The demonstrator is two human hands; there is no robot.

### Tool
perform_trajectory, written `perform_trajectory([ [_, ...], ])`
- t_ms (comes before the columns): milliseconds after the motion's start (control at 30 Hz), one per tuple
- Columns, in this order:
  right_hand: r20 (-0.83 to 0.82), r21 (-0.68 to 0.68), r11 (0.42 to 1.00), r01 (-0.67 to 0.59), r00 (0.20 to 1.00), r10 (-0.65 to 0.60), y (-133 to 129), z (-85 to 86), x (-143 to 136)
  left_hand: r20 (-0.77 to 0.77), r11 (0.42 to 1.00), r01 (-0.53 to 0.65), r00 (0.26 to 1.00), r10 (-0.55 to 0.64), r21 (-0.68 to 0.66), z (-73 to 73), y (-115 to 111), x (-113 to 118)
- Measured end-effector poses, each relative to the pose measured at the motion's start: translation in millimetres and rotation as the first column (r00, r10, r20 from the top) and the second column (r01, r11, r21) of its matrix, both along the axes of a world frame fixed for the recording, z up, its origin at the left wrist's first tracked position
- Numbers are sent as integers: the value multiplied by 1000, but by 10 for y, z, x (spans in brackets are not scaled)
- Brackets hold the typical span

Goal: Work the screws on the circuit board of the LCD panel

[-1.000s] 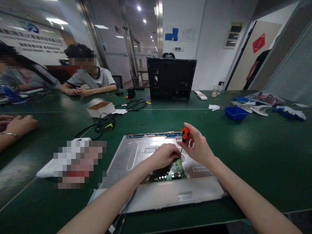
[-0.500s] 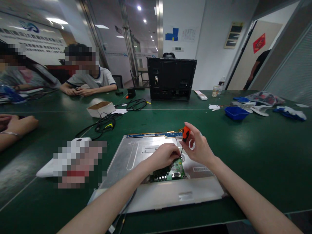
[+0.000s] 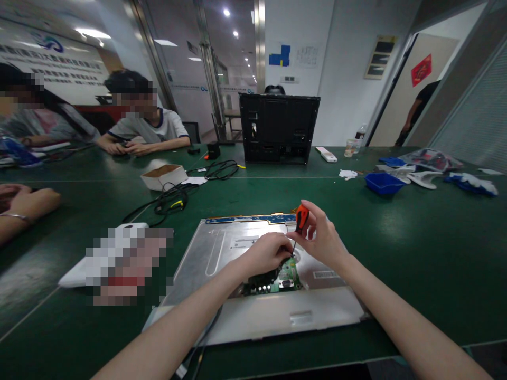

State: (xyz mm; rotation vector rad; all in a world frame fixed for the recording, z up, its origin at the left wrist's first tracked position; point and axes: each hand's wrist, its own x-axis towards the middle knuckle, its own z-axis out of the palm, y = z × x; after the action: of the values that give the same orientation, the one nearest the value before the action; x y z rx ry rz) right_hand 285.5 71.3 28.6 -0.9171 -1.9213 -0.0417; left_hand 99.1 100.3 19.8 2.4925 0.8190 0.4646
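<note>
A silver metal display panel (image 3: 257, 316) lies on the table in front of me, with a green circuit board (image 3: 292, 272) on its middle. My right hand (image 3: 320, 232) grips a small orange and black screwdriver (image 3: 302, 217) by its handle. The shaft points down, slightly tilted, and its tip is at the board's upper edge. My left hand (image 3: 271, 250) is closed beside that tip, low over the board. Its fingertips are pinched, and what they hold, if anything, is hidden. A narrow blue circuit strip (image 3: 241, 219) runs along the panel's far edge.
A black monitor back cover (image 3: 279, 126) stands upright at the far side. Black cables (image 3: 166, 200) and an open white box (image 3: 164, 177) lie left, near a white device (image 3: 87, 264). A blue tray (image 3: 384, 183) and gloves (image 3: 473, 183) lie right. Other people sit at the left.
The screwdriver handle has turned a little in my right hand, and its fingers have shifted slightly. My left hand stays in place.
</note>
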Motion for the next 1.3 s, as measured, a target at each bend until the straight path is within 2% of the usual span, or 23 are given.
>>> perform_trajectory([
  [267,-1,36,999,-32,999,32,-47,80,-32,3,1000,-21,1000,21,7,30,-27,1],
  [767,-60,90,996,-1,998,6,18,4,-36,-10,1000,-1,1000,1,15,-5,0,6],
  [933,-55,80,997,-19,998,23,11,20,-31,1,1000,-7,1000,7,17,0,-10,4],
  [1100,-23,9,997,-77,997,77,-38,63,-40,5,1000,-11,1000,11,27,10,-20,3],
  [1300,-42,36,998,-43,998,45,-41,40,-68,-2,999,-22,1000,22,38,6,-18,8],
])
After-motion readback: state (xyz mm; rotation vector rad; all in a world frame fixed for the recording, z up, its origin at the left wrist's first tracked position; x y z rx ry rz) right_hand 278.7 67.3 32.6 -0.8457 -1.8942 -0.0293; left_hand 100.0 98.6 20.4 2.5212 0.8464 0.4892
